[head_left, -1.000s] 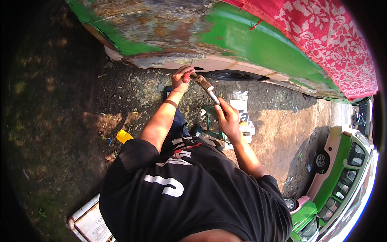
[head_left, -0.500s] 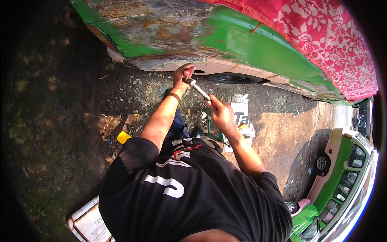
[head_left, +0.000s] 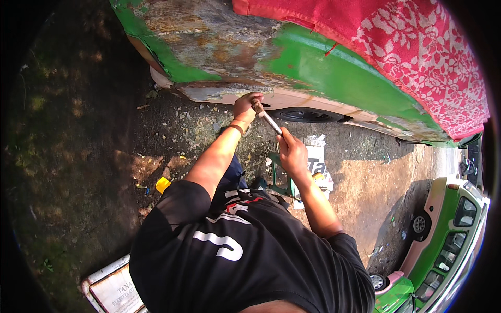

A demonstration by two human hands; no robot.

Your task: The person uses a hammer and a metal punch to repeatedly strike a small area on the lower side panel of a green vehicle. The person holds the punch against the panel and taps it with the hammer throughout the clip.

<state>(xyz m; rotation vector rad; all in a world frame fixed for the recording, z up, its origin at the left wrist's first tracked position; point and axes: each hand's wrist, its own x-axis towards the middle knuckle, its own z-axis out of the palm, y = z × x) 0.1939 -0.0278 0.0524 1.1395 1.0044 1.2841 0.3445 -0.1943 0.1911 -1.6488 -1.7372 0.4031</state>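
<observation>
My right hand [head_left: 294, 154] is wrapped round the pale metal handle of a hammer [head_left: 270, 123]. The hammer's head is up against the fingers of my left hand [head_left: 244, 108]. That left hand is closed at the pinkish lower edge of a green vehicle body [head_left: 308, 55]; what it grips is hidden behind its fingers and the hammer head. Just above it, the paint on the body gives way to a rough, scraped grey and brown patch [head_left: 209, 49]. A dark wheel [head_left: 308, 115] shows under the body, right of the hammer.
A red and white floral cloth [head_left: 417, 62] drapes over the vehicle. Behind my right forearm are a green stool [head_left: 275, 175] and a white printed sheet [head_left: 315, 154]. A yellow piece [head_left: 163, 184] lies left. A framed board [head_left: 115, 292] is lower left; a green minibus [head_left: 438, 250] stands right.
In the picture, both hands and the hammer sit a little lower and further right, as does the vehicle. The hammer head has come closer to my left hand's fingertips.
</observation>
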